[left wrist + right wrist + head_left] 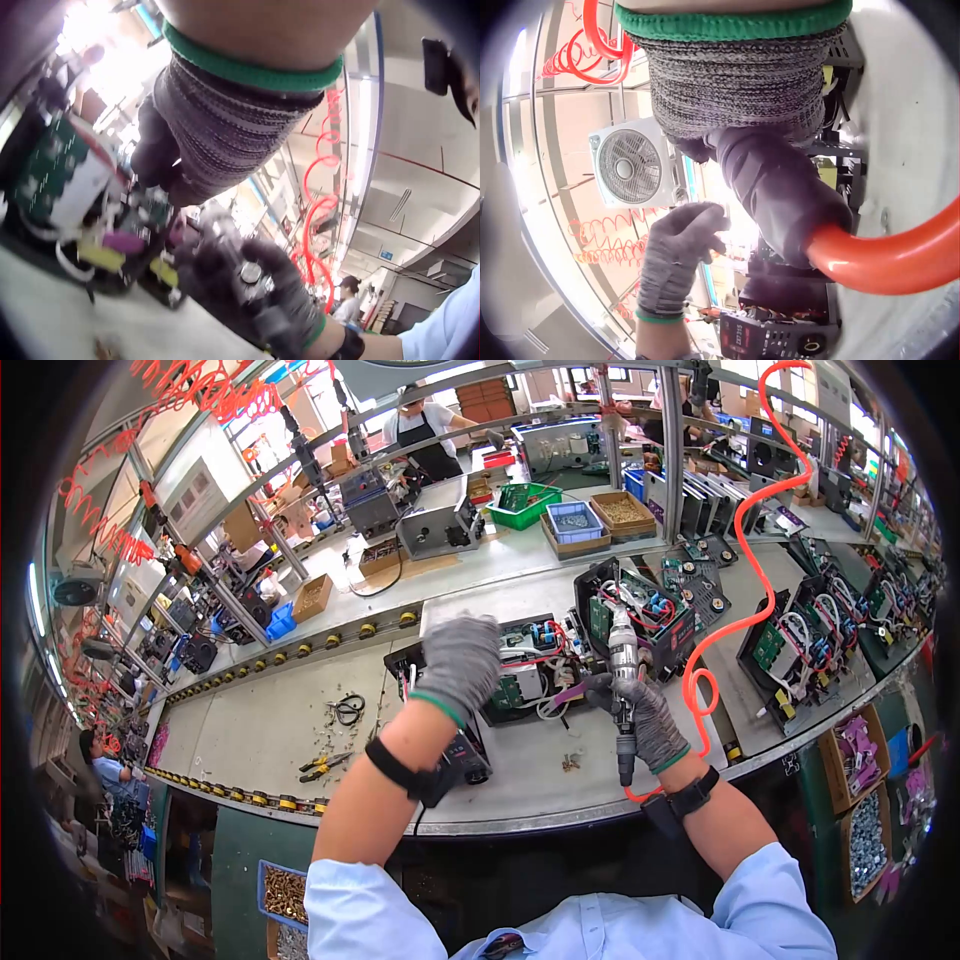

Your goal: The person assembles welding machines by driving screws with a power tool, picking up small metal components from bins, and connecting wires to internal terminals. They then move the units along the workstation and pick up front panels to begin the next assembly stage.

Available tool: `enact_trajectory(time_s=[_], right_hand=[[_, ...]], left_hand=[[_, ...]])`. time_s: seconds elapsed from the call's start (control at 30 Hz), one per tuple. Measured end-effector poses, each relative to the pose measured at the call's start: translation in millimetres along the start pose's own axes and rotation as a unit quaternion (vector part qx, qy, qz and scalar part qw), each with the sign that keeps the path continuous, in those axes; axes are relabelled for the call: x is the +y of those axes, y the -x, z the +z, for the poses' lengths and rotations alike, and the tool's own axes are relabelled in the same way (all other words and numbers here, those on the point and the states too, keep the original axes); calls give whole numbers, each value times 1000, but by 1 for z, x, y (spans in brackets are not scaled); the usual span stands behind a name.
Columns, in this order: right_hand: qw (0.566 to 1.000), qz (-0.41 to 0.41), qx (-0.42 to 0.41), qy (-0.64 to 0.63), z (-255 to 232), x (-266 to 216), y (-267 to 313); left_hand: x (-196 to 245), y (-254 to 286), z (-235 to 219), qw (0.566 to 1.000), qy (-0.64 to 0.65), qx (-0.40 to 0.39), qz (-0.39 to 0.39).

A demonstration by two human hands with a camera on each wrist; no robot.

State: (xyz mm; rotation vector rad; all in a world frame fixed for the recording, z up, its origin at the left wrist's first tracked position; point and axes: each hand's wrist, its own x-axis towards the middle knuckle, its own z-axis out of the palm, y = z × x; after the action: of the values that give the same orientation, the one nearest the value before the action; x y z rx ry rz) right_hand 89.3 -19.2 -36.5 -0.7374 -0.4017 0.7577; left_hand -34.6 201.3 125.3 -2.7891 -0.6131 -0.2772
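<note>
In a grey knit glove, the left hand (pixel 460 665) is raised over the left part of an open device with a green board and wires (pixel 515 685). Its fingers are curled, as the right wrist view also shows for this hand (pixel 673 259); no object shows in them. The gloved right hand (pixel 652 725) grips an air screwdriver (pixel 624 660) whose tip points at a second open device (pixel 665 622). From the tool's rear runs an orange hose (pixel 900 262). A purple piece (pixel 566 697) lies close to the right fingertips.
Pliers (pixel 322 766), a black cable (pixel 349 709) and scattered small parts lie on the left of the bench. More open devices (pixel 800 635) stand at the right. Behind are a green bin (pixel 524 518) and a blue bin (pixel 574 535). The hose (pixel 745 520) loops beside the right hand.
</note>
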Motion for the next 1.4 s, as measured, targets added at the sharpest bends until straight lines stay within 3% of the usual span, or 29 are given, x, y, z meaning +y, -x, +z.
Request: enact_trajectory(time_s=[0.07, 0.13, 0.2, 0.33, 0.4, 0.47, 0.5, 0.53, 0.73, 0.9, 0.93, 1.0, 1.03, 1.1, 1.13, 1.2, 1.33, 1.4], right_hand=[[995, -36, -33, 82, 1, -11, 22], [996, -28, -19, 81, 12, -19, 52], [992, 27, -12, 119, -2, -15, 81], [991, 40, 7, 131, -18, -4, 133], [989, 67, 15, 128, -26, -1, 147], [990, 57, 17, 127, -31, 2, 149], [991, 52, 22, 124, -34, 2, 148], [991, 46, 27, 120, -36, 2, 148], [993, 79, -2, 87, -50, -2, 147], [993, 77, -7, 88, -51, -3, 147], [993, 78, -9, 88, -51, -2, 147], [994, 72, -10, 85, -53, -3, 146], [993, 73, -17, 87, -54, -3, 145], [993, 74, -22, 89, -55, -8, 148], [991, 97, -38, 83, -52, -17, 152], [987, 124, -56, 80, -45, -32, 167], [984, 141, -75, 76, -49, -44, 206], [977, 178, -44, 108, -47, -50, 224]], left_hand=[[39, 22, 11, 995, 51, 17, 88], [82, 38, 43, 985, 108, 9, 136], [106, 36, 86, 985, 123, 14, 123], [113, 20, 94, 988, 138, 28, 59], [117, 22, 92, 990, 118, 40, 73], [119, 22, 88, 997, 27, 8, 72], [115, 20, 97, 995, 35, 66, 61], [110, 18, 99, 996, 29, 64, 63], [109, -1, 76, 997, 37, -63, 9], [112, -7, 75, 998, 14, -68, 10], [111, -7, 80, 998, 18, -57, 9], [115, 8, 85, 997, 59, 43, -14], [117, 21, 82, 997, 61, 42, -15], [119, 54, 78, 975, 172, 139, 24], [117, 67, 85, 975, 174, 139, 23], [108, 94, 104, 980, 187, -2, 62], [96, 115, 115, 966, 243, -67, 58], [102, 118, 106, 956, 269, -121, 1]])
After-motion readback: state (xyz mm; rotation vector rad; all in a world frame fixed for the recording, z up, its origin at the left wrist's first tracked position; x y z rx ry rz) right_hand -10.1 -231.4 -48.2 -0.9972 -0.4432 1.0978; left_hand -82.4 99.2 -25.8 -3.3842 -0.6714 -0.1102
